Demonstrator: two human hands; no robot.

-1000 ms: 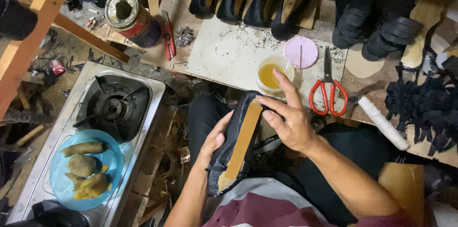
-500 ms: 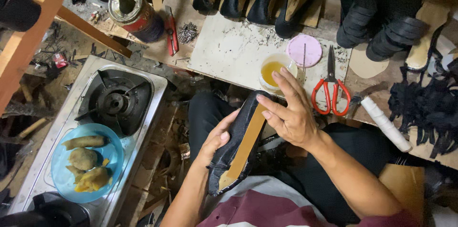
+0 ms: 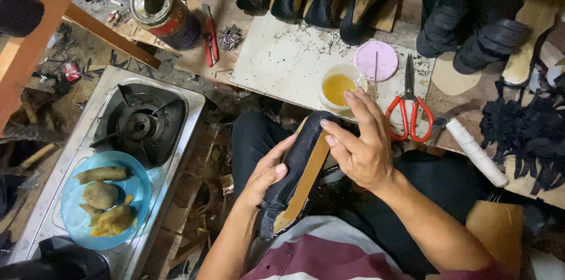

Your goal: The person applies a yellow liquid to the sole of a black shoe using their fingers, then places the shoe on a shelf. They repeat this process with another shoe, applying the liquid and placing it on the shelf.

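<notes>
- Gas stove (image 3: 141,124) off the workboard's (image 3: 282,62) left edge, carrying one blue plate (image 3: 70,221) with about four fried snacks.
- Four black shoes line the board's far edge.
- In the lap: one black shoe upper (image 3: 294,168) with its tan insole (image 3: 306,177) facing up. Left hand (image 3: 268,171) cups its side, fingers together; right hand (image 3: 362,145) presses with spread fingers.
- Looks like the glue-and-press stage; firm, even pressure comes next.
- One glue cup (image 3: 338,89), one pink lid (image 3: 376,60), one red scissors (image 3: 409,106).

One scissors (image 3: 409,103), one stove (image 3: 141,124)

red scissors (image 3: 410,109) – pink lid (image 3: 376,60) – gas stove (image 3: 141,124) – blue plate (image 3: 73,230)
</notes>
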